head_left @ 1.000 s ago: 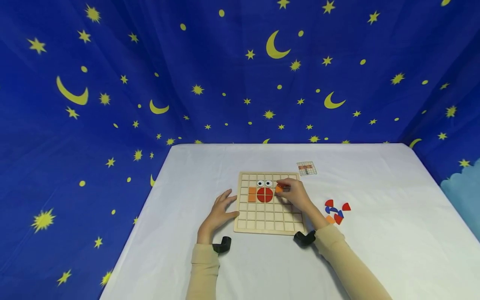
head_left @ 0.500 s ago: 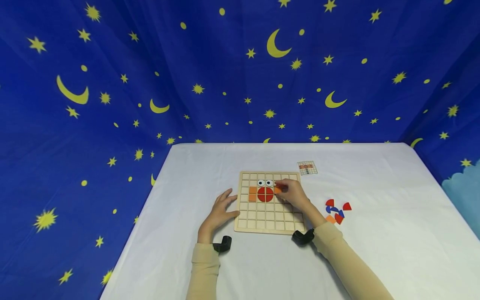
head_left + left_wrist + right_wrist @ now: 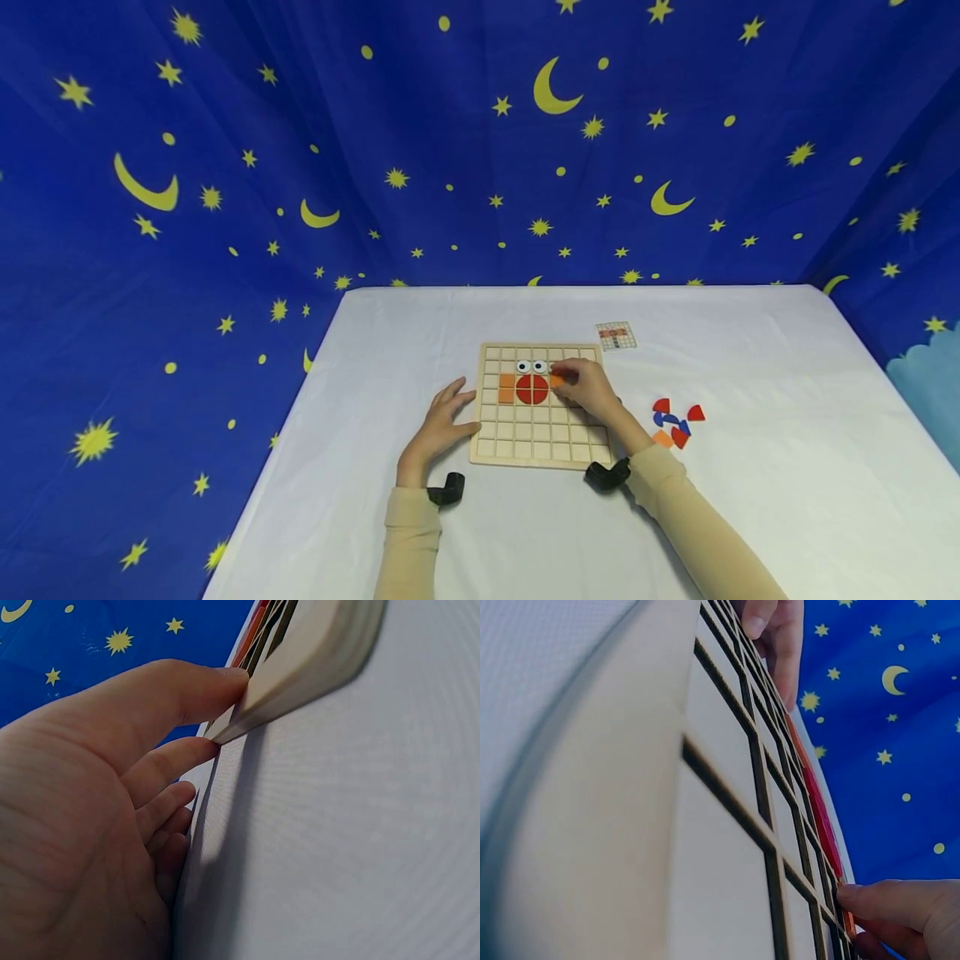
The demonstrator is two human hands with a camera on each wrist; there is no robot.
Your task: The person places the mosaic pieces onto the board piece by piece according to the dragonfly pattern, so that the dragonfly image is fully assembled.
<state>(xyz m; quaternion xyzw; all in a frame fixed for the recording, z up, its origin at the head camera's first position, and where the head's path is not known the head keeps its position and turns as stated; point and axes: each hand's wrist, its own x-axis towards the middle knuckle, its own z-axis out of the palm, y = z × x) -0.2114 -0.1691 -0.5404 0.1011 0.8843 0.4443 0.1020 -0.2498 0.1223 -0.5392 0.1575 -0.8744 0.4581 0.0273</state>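
A wooden grid board (image 3: 540, 464) lies on the white table. My left hand (image 3: 437, 427) rests at its left edge, fingers spread; in the left wrist view the thumb and fingertips touch the board's rim (image 3: 300, 694). My right hand (image 3: 590, 388) pinches an orange tile (image 3: 556, 381) at the grid, right of a red circle (image 3: 532, 389) made of quarter pieces. Its fingers cover much of that tile. Orange squares (image 3: 507, 388) fill cells left of the circle. Two eye discs (image 3: 532, 367) sit above it. In the right wrist view the right thumb and fingers (image 3: 900, 900) touch the grid's surface.
Loose red, blue and orange pieces (image 3: 670, 419) lie to the right of the board, near the right forearm. A small pattern card (image 3: 617, 335) lies beyond the board's upper right corner. A blue star-printed curtain (image 3: 480, 150) stands behind the table.
My right hand has moved slightly left and settled with the orange tile at the cells beside the red circle. The left hand stays at the board's edge.
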